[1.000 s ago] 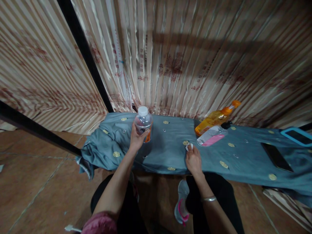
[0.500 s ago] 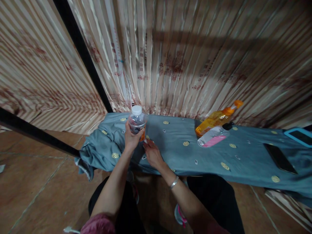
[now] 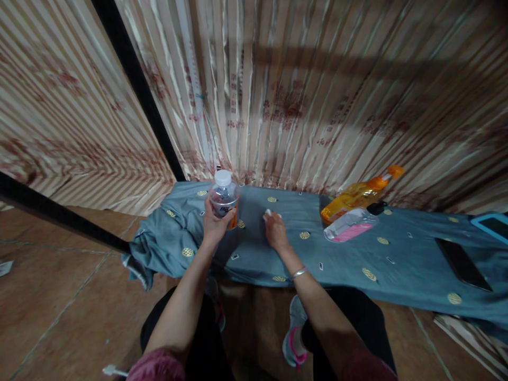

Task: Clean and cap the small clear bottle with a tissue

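My left hand (image 3: 215, 222) is wrapped round a clear plastic bottle (image 3: 223, 194) with a white cap and an orange-and-dark label. The bottle stands upright on the blue-green cloth (image 3: 254, 254) with yellow prints. To the right of it, my right hand (image 3: 274, 232) is closed low over the cloth, with a silver bangle at the wrist. Bits of a small white piece, perhaps tissue (image 3: 268, 212), show at its fingertips; the rest of that piece is hidden by the fingers.
Farther right lie an amber pump bottle (image 3: 352, 200) with an orange head and a clear-and-pink bottle (image 3: 351, 225) with a black top. A dark phone (image 3: 463, 263) and a blue-framed device (image 3: 492, 226) lie at the right. Behind hangs a striped curtain (image 3: 293, 127); black poles (image 3: 138, 90) stand left.
My right hand has moved away from the bottle, to the right and slightly up, with the white piece in its fingers. My left hand keeps its hold on the bottle.
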The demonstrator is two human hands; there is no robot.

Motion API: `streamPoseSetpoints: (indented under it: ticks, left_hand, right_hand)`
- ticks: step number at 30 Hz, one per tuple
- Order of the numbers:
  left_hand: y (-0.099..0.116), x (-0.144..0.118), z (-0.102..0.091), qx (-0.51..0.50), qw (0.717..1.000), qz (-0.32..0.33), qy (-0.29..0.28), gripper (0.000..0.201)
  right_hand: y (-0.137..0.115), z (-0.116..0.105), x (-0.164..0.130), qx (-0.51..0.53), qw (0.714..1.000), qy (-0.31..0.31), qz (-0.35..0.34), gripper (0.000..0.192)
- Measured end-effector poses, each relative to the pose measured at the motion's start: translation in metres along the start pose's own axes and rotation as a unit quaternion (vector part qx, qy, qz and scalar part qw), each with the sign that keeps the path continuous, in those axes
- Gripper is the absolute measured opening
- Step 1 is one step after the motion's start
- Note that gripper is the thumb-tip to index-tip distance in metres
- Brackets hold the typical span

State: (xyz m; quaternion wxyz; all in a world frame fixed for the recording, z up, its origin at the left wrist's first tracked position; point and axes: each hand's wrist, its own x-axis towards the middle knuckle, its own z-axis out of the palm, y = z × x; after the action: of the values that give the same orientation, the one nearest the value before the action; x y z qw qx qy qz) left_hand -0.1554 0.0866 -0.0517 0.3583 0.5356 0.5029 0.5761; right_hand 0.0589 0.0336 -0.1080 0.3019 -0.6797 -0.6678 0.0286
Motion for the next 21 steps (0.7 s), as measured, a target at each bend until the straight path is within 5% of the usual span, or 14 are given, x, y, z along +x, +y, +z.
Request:
streamPoseSetpoints:
  ticks: [3,6,10,16,18,21]
  left_hand:
    - [0.001,0.002,0.001,0.001,1.0,-0.002,0.0,0.093]
    - [-0.002,0.002,0.001,-0.009,1.0,0.005,-0.003,0.088]
    - [-0.008,0.003,-0.001,-0.014,1.0,0.015,-0.005,0.09]
    - [-0.011,0.003,0.001,-0.021,0.999,0.03,-0.01,0.096]
    - [-0.012,0.004,0.002,-0.018,0.999,0.033,-0.008,0.095]
    - [-0.013,0.004,0.003,-0.004,0.999,0.038,-0.013,0.092]
  right_hand:
    - [-0.055,0.026,-0.037,0.02,0.994,-0.052,-0.091,0.038]
    - [-0.075,0.023,-0.08,0.028,0.986,-0.079,-0.142,0.04]
    - [-0.024,-0.022,-0.119,0.003,0.992,-0.067,-0.103,0.037]
    - [0.087,-0.101,-0.126,-0.068,0.992,0.044,0.097,0.038]
    - [0.095,-0.101,-0.117,-0.071,0.985,0.066,0.139,0.038]
    - [0.075,-0.069,-0.095,-0.045,0.986,0.063,0.148,0.039]
